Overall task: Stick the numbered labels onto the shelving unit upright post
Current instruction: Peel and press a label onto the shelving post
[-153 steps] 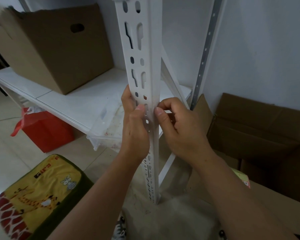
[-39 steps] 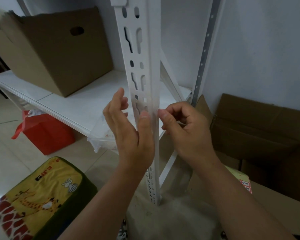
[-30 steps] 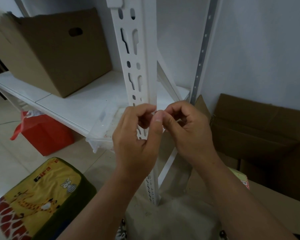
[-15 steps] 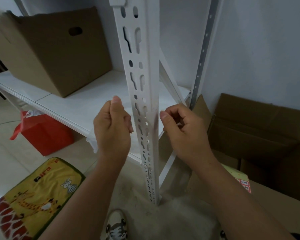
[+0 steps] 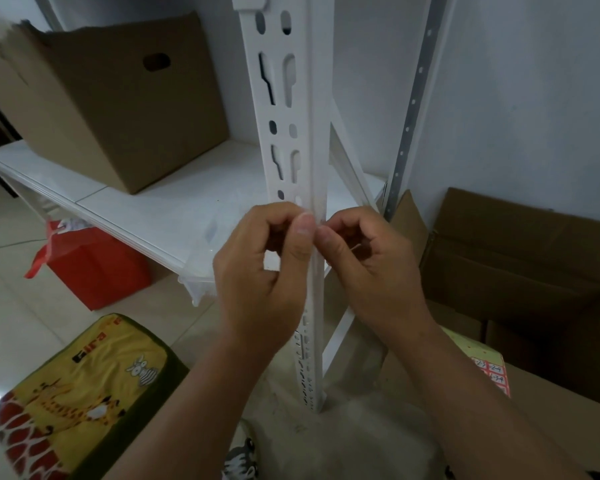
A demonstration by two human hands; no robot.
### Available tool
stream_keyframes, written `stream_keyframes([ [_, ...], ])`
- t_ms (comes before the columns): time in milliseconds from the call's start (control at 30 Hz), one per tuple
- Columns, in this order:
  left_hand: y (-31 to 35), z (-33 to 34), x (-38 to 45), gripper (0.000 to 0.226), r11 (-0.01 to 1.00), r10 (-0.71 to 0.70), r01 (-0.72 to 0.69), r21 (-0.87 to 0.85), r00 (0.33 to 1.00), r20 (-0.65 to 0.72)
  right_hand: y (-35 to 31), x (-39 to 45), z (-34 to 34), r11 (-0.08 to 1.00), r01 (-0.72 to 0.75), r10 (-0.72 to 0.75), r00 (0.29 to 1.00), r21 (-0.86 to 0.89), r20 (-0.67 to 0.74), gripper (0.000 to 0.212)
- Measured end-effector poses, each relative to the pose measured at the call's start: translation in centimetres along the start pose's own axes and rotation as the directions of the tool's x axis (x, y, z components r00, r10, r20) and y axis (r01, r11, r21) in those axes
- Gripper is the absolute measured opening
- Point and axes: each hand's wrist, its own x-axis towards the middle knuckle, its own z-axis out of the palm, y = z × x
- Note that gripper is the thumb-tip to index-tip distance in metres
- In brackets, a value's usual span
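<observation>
Both thumbs meet on the white upright post [image 5: 315,140], left hand [image 5: 257,271] and right hand [image 5: 371,268] curled, any label between their fingertips too small to tell.

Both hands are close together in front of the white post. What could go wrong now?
Both thumbs meet at the corner edge of the upright post, and what the left hand and right hand pinch is too small to see: it may fold or stick crooked. The post's slots lie close, so it could cover one.
</observation>
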Motion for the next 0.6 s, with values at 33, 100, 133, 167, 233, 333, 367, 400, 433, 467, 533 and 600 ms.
stream_keyframes([
  [33, 0.1, 0.1, -0.1, 0.009, 1.000, 0.018, -0.017, -0.013, 0.999, 0.026, 0.0, 0.0, 0.0, 1.000, 0.008, -0.008, 1.000, 0.000, 0.002, 0.031],
  [100, 0.2, 0.1, -0.4, 0.010, 0.999, 0.030, -0.027, -0.041, 0.998, 0.057, 0.0, -0.1, 0.0, 1.000, 0.016, -0.016, 1.000, 0.005, -0.003, 0.033],
  [133, 0.1, 0.1, -0.4, 0.010, 0.998, 0.028, -0.025, -0.049, 0.998, 0.063, 0.1, 0.0, 0.0, 1.000, 0.015, -0.015, 1.000, 0.003, -0.006, 0.034],
  [167, 0.0, 0.1, -0.4, 0.009, 0.998, 0.019, -0.016, -0.053, 0.998, 0.067, 0.1, 0.0, -0.1, 1.000, 0.009, -0.009, 1.000, -0.001, -0.009, 0.036],
  [233, -0.1, 0.1, -0.4, 0.008, 0.998, -0.023, 0.027, -0.060, 0.997, 0.069, 0.1, 0.1, -0.1, 1.000, 0.000, 0.000, 1.000, -0.018, -0.010, 0.038],
  [333, -0.1, 0.2, -0.4, 0.012, 0.992, -0.104, 0.109, -0.070, 0.993, 0.061, 0.2, 0.2, -0.1, 0.998, 0.024, -0.024, 1.000, -0.055, -0.003, 0.040],
  [367, -0.1, 0.2, -0.4, 0.014, 0.987, -0.135, 0.140, -0.081, 0.989, 0.056, 0.3, 0.2, -0.2, 0.997, 0.035, -0.035, 0.999, -0.074, -0.004, 0.040],
  [400, -0.1, 0.2, -0.4, 0.017, 0.980, -0.170, 0.174, -0.099, 0.984, 0.051, 0.3, 0.2, -0.2, 0.994, 0.042, -0.043, 0.999, -0.096, -0.009, 0.040],
  [433, -0.1, 0.1, -0.3, 0.019, 0.969, -0.212, 0.216, -0.121, 0.976, 0.042, 0.3, 0.1, -0.2, 0.993, 0.040, -0.042, 0.999, -0.115, -0.015, 0.041],
  [467, -0.1, 0.0, -0.2, 0.022, 0.953, -0.266, 0.267, -0.143, 0.964, 0.027, 0.3, 0.1, -0.2, 0.992, 0.029, -0.031, 0.999, -0.123, -0.021, 0.041],
  [533, -0.6, -0.3, 0.2, 0.030, 0.909, -0.390, 0.379, -0.175, 0.920, -0.034, 0.4, 0.0, -0.2, 0.993, -0.001, -0.002, 1.000, -0.114, -0.030, 0.039],
  [600, -1.7, -0.6, 0.5, 0.041, 0.870, -0.484, 0.466, -0.161, 0.869, -0.099, 0.5, -0.1, -0.2, 0.996, -0.045, 0.042, 0.998, -0.074, -0.040, 0.034],
])
